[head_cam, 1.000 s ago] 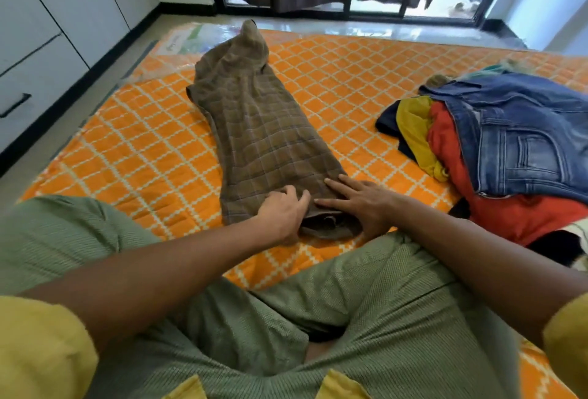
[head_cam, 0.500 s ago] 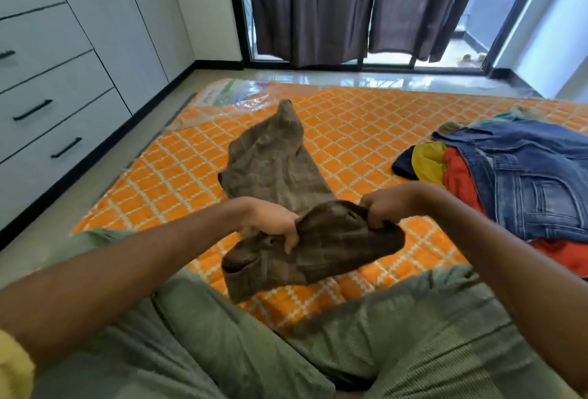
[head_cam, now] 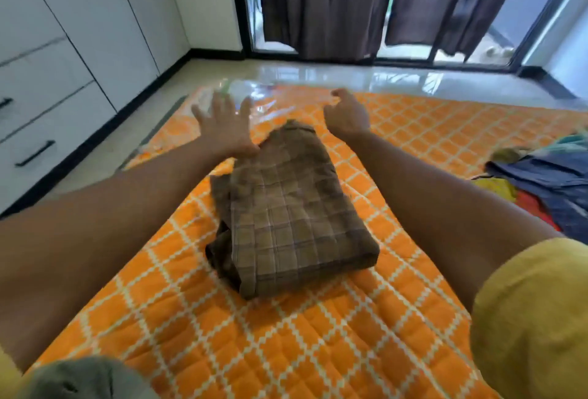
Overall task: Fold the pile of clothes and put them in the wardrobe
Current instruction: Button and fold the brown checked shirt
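At the far left stood the white wardrobe (head_cam: 47, 80) with its black-handled drawers, all closed as far as the view showed; next came the left hand (head_cam: 222, 126), fingers spread and straight, its grip released and holding nothing, the heel of the palm at the far left corner of the checked garment (head_cam: 292, 217), touching it or just beside it, though motion blur made that hard to settle. The garment lay folded into a compact oblong in the middle of the orange quilt (head_cam: 318, 341); its long axis ran away from the person, the near end thick and squared, the far end narrowing to a point between the two hands. So the garment lay back toward the body from both grips, and the left hand was the nearer to it. The right hand (head_cam: 346, 115) hovered clear of the cloth beyond the far right corner, fingers loosely curled, its grip empty too. Further right, beside that forearm, the pile of clothes (head_cam: 547, 182) waited unfolded, with denim on top and red and yellow beneath. This fold looked complete; judging by position, the right arm would reach the pile more easily, while the garment would have to travel leftward to be stored.
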